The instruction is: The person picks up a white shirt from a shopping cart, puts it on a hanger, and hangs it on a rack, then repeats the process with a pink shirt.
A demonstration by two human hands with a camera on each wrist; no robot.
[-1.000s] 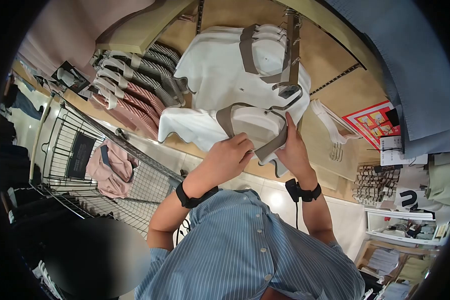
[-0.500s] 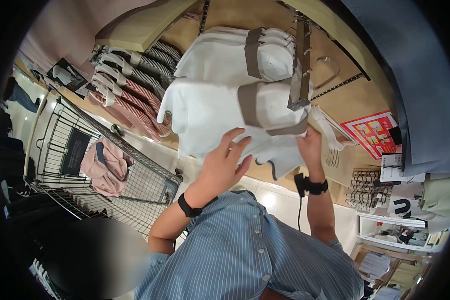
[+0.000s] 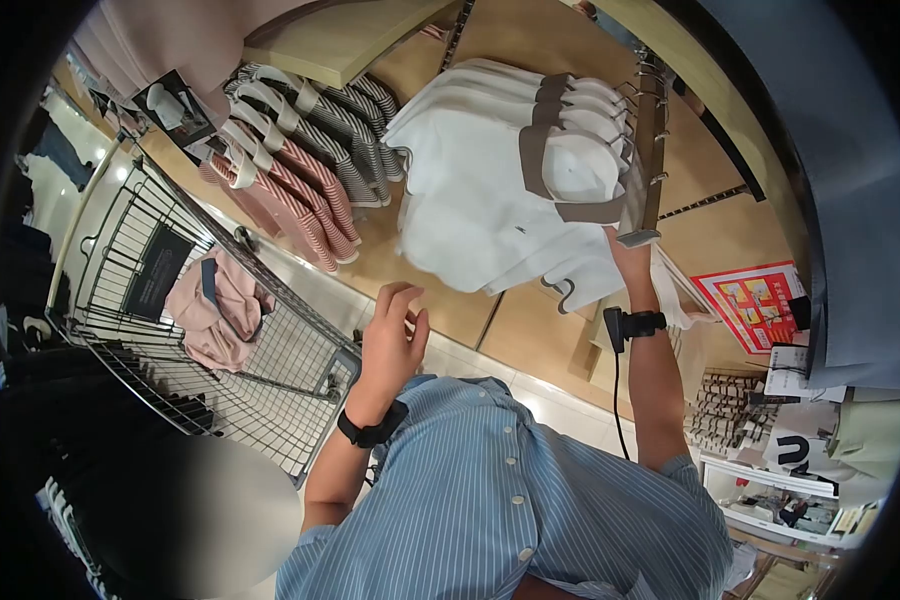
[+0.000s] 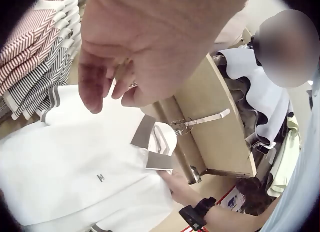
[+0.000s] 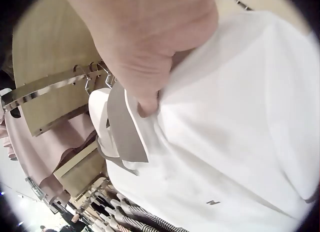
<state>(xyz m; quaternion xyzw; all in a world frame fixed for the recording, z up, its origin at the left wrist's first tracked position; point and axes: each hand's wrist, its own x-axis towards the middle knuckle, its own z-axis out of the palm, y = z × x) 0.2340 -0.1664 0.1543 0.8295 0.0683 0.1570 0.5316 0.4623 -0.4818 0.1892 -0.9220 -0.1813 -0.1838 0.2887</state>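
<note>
A white polo shirt (image 3: 470, 220) with a grey-brown collar hangs at the front of several like it, close to the metal rail (image 3: 653, 150). My right hand (image 3: 630, 262) is at its shoulder just below the collar, partly hidden behind the rail's end. The right wrist view shows that hand (image 5: 155, 52) gripping the white cloth, its thumb (image 5: 146, 106) pressed beside the collar (image 5: 125, 124). My left hand (image 3: 394, 335) hovers in front of the shirts, fingers loosely bent and holding nothing. In the left wrist view this hand (image 4: 145, 52) overlaps the white shirt.
Striped shirts (image 3: 300, 140) in black and red hang to the left. A wire shopping cart (image 3: 270, 400) with a pink garment (image 3: 215, 310) in it stands at my left. Right of the rail are a red-edged sign (image 3: 750, 305) and blue cloth (image 3: 850, 200).
Both hands were at the shirt's collar in front of the rail's end. The shirt has moved up and back to the others with my right hand. My left hand has let go and drawn back.
</note>
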